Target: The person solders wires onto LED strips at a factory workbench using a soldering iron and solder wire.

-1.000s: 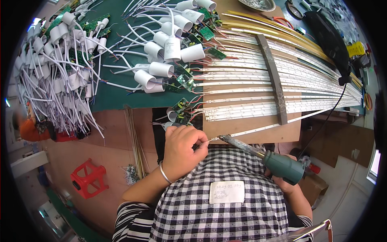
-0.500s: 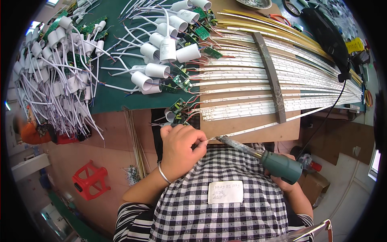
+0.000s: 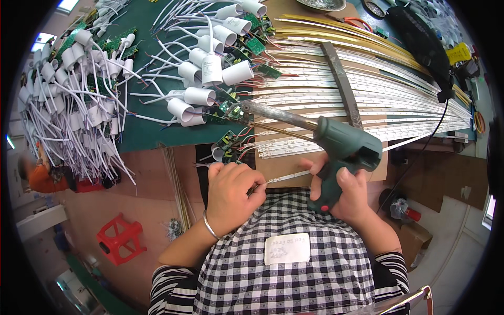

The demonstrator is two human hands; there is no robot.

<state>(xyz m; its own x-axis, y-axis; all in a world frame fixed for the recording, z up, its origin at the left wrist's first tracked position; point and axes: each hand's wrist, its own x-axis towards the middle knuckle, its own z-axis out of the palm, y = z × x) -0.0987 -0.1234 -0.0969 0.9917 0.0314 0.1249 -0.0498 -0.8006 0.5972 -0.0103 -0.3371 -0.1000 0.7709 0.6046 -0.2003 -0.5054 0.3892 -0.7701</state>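
Head view: green surface (image 3: 152, 134), white strips (image 3: 315, 97) fanned across to the right. Green soldering iron (image 3: 346, 140), now swung up from the end of the lowest strip (image 3: 289, 177) to bring its tip over the circuit boards (image 3: 226, 107). Right hand (image 3: 349, 194) curled loosely round it; left hand (image 3: 233, 194) pinched tight at that lowest end, exact hold too small to tell. Probably heating paused or finished there, joint unreadable.

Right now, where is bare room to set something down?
Green tabletop at its front edge, between cable pile and white housings. Narrow wedge of brown board, between the LED strips and the lowest strip at left hand. Crowded: around the dark bar and green soldering gun.
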